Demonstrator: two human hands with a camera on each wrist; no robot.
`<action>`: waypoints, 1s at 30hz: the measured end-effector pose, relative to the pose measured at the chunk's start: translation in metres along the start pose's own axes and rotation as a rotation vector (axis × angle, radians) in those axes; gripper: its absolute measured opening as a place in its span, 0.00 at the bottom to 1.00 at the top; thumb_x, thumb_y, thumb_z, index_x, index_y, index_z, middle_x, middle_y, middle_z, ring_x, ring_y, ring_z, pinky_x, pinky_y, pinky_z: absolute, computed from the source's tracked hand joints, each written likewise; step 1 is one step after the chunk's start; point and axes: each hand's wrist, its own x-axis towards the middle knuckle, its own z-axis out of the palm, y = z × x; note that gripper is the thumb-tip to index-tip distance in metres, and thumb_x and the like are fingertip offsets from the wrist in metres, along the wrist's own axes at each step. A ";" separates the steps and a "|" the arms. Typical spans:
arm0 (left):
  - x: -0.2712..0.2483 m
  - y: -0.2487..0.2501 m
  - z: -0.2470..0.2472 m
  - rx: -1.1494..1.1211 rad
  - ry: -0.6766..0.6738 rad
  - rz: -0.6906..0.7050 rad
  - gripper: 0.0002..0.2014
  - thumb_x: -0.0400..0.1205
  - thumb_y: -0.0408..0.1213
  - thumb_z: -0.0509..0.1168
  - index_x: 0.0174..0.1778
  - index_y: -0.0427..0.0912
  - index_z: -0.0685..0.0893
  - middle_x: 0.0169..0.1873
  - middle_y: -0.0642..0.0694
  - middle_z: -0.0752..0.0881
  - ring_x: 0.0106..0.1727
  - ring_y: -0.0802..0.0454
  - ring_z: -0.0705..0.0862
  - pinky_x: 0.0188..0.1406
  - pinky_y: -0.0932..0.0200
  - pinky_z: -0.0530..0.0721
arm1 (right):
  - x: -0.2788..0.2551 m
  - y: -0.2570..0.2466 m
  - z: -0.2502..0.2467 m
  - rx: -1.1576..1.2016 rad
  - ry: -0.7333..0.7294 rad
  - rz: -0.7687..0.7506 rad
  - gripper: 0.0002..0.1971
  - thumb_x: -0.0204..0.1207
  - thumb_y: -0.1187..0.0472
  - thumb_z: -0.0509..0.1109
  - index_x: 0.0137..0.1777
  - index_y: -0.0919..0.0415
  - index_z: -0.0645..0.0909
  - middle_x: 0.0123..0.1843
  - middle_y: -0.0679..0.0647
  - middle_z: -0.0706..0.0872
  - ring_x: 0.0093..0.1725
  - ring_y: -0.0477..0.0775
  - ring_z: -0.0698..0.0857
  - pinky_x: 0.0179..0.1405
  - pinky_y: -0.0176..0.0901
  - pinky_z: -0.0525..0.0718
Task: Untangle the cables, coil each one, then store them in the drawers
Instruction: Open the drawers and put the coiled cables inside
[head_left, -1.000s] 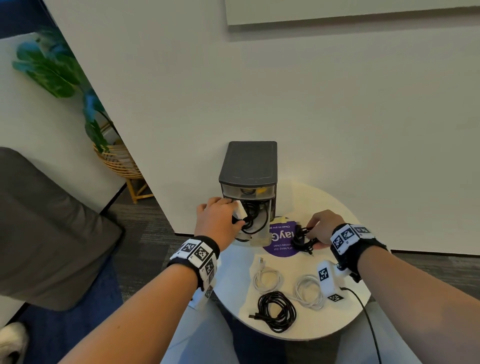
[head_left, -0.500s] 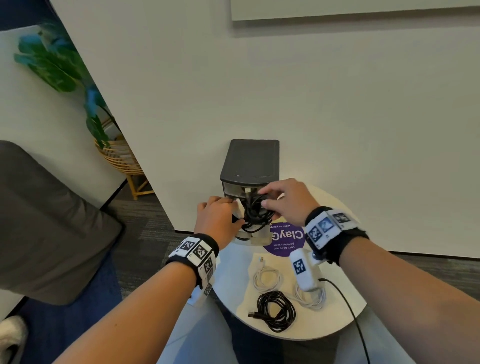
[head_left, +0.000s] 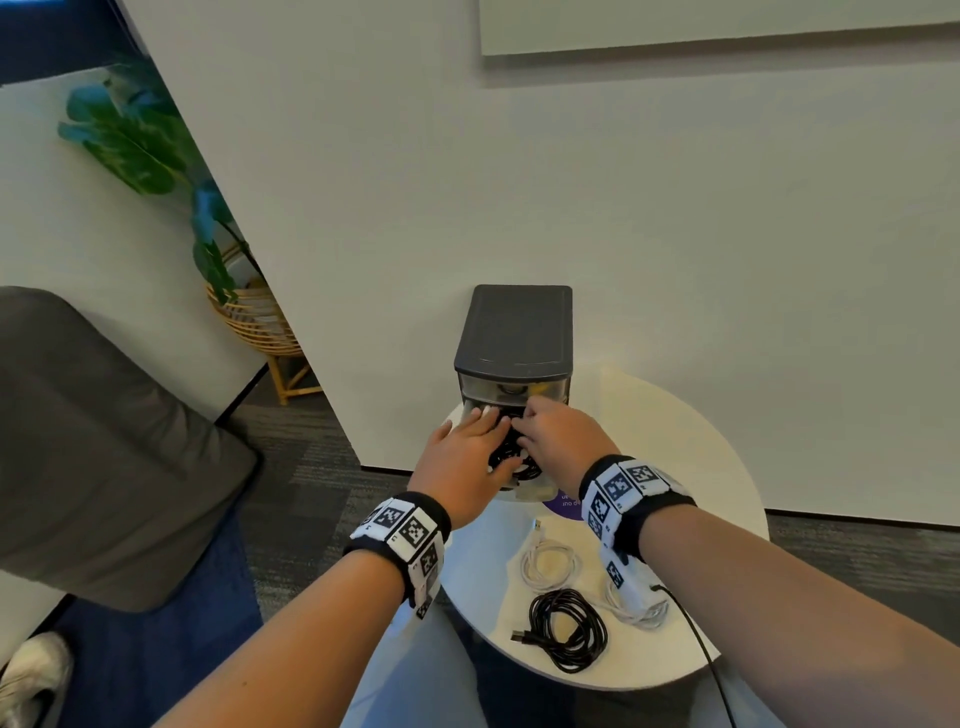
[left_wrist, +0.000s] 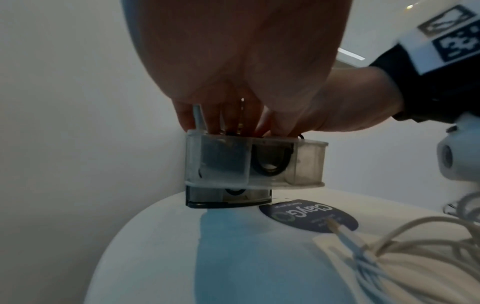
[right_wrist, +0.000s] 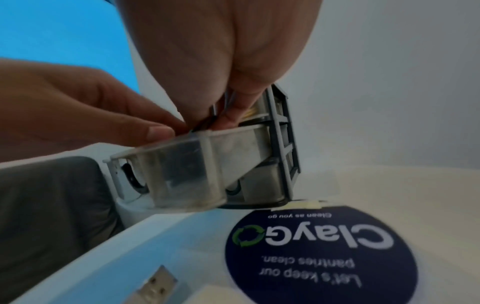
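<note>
Both hands over the pulled-out drawer (head_left: 519, 480) of the small dark cabinet (head_left: 514, 332) at the back of the bench (head_left: 691, 457). Left hand (head_left: 460, 457) laid flat, fingers (head_left: 485, 421) straight, pressing down on the black coil (head_left: 506, 457) inside the drawer. Right hand (head_left: 558, 434) beside it, fingers (right_wrist: 233, 107) bent down into the same drawer; gripping the cable or only pushing it, could not tell. Coil directly under both sets of fingers, loops visible through the clear drawer wall (left_wrist: 267, 160), lying roughly flat. Drawer axis ran from the cabinet toward the wrists, so closing meant a push straight away from the body. Left hand judged nearer the drawer front. Behind the wrists, nearer the body, three coils waited on the bench: a white one (head_left: 550, 564), a black one (head_left: 569, 631), another white one (head_left: 641, 608) partly hidden under the right wrist. Task judged partway: one cable going in, three left.
</note>
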 end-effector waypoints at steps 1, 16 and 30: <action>0.001 -0.001 0.001 -0.004 -0.016 -0.004 0.29 0.91 0.53 0.56 0.88 0.54 0.61 0.88 0.55 0.61 0.89 0.54 0.54 0.88 0.47 0.50 | -0.003 0.001 0.002 -0.041 0.033 -0.041 0.15 0.88 0.56 0.61 0.69 0.59 0.82 0.62 0.55 0.79 0.59 0.57 0.81 0.54 0.46 0.78; 0.004 -0.015 0.001 -0.210 0.007 -0.025 0.25 0.91 0.46 0.57 0.86 0.52 0.65 0.85 0.55 0.67 0.89 0.58 0.52 0.88 0.43 0.41 | -0.028 0.028 0.023 -0.301 0.021 -0.298 0.33 0.86 0.49 0.66 0.87 0.52 0.58 0.82 0.62 0.73 0.78 0.60 0.77 0.68 0.58 0.80; 0.039 -0.018 0.002 -0.111 0.179 -0.079 0.43 0.87 0.55 0.64 0.90 0.57 0.42 0.89 0.57 0.36 0.90 0.50 0.46 0.85 0.42 0.55 | -0.012 0.029 0.013 -0.294 -0.071 -0.141 0.41 0.81 0.61 0.66 0.88 0.46 0.48 0.86 0.51 0.61 0.83 0.57 0.65 0.77 0.67 0.68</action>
